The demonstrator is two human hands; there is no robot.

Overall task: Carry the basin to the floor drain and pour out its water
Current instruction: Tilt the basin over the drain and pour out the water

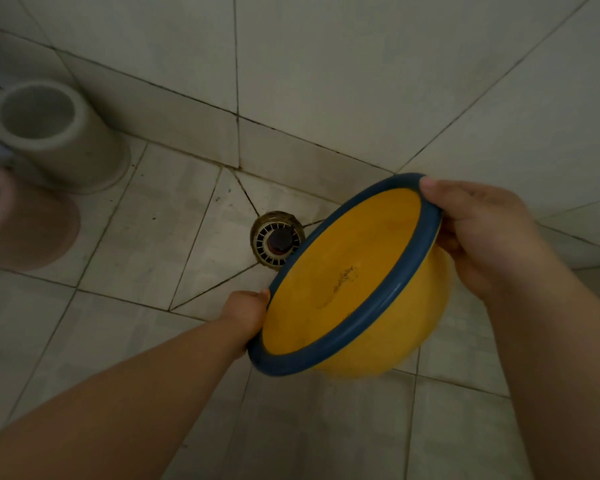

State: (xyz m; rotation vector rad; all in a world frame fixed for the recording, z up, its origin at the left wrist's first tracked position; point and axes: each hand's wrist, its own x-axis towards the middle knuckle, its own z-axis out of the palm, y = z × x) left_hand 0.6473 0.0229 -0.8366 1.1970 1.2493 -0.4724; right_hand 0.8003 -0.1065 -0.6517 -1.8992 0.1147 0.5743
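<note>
A yellow basin with a blue rim is tipped steeply on its side, its opening turned left toward the round floor drain. Its lower rim hangs just right of the drain and hides the drain's right edge. My left hand grips the lower left rim. My right hand grips the upper right rim, thumb over the edge. The inside looks dry apart from a dark speckled mark; I see no water in it.
An upturned grey bucket-like container and a pink one stand on the tiled floor at the left. Tiled walls meet in a corner behind the drain. Pale floor tiles slope toward the drain.
</note>
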